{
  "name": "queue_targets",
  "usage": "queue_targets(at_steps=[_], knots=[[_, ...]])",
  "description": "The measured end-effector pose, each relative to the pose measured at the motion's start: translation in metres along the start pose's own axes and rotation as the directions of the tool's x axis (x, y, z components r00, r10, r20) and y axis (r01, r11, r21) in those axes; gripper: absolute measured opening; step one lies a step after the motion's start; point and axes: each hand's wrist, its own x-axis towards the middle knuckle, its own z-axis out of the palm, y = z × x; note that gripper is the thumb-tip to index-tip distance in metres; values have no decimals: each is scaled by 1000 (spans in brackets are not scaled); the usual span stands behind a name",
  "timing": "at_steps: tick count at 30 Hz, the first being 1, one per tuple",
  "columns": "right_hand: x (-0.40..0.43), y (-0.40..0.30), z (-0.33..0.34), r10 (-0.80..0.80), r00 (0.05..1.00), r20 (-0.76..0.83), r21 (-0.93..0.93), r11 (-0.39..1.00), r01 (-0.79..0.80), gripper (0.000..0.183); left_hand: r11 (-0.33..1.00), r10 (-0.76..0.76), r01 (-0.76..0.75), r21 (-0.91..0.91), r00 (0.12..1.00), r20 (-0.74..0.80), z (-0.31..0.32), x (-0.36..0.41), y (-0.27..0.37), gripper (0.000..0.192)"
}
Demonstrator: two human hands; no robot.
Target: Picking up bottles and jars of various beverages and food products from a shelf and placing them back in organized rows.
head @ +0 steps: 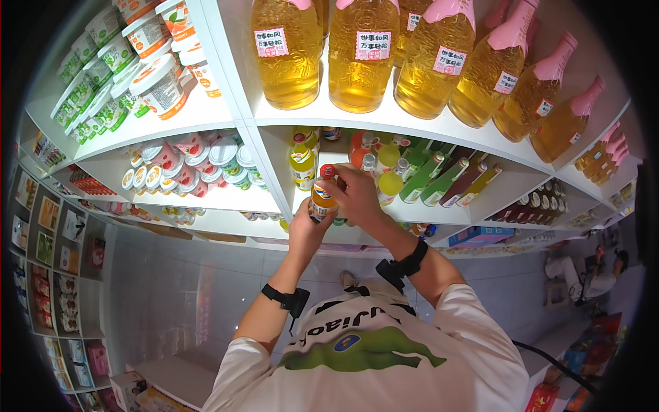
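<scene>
A small bottle of orange drink [320,204] with a red cap is held upright before the middle shelf. My left hand [302,233] wraps around its lower part. The fingers and thumb of my right hand [356,194] close on its upper part, just below the cap; its far side is hidden. Just behind, on the lit shelf, stands a yellow-green drink bottle [302,167] with a red cap. To the right of my right hand are round yellow bottles [389,186] and leaning green bottles [430,177].
Large amber bottles with pink necks [360,62] line the upper shelf. Stacked tubs [159,87] and cups [193,159] fill the left bays. A white shelf divider [265,170] stands left of the hands. A person [592,280] sits at the far right.
</scene>
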Motion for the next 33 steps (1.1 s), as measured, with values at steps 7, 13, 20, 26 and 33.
queue_targets(at_steps=[7,13,20,26,33], knots=[[14,26,18,32,999,-43,-103,994,-36,33,999,-2,2,50,1000,11,28,19,-31,49],[12,54,34,143,989,-37,-155,977,-147,31,997,-5,5,72,1000,-11,42,26,-47,44],[15,61,41,188,980,-60,-120,974,-194,27,991,-123,118,61,990,75,49,33,-56,42],[20,60,39,158,985,-76,-125,978,-166,25,981,-177,167,102,979,100,54,40,-60,46],[27,77,44,183,979,-92,-102,976,-192,24,975,-147,134,176,987,66,68,46,-81,52]])
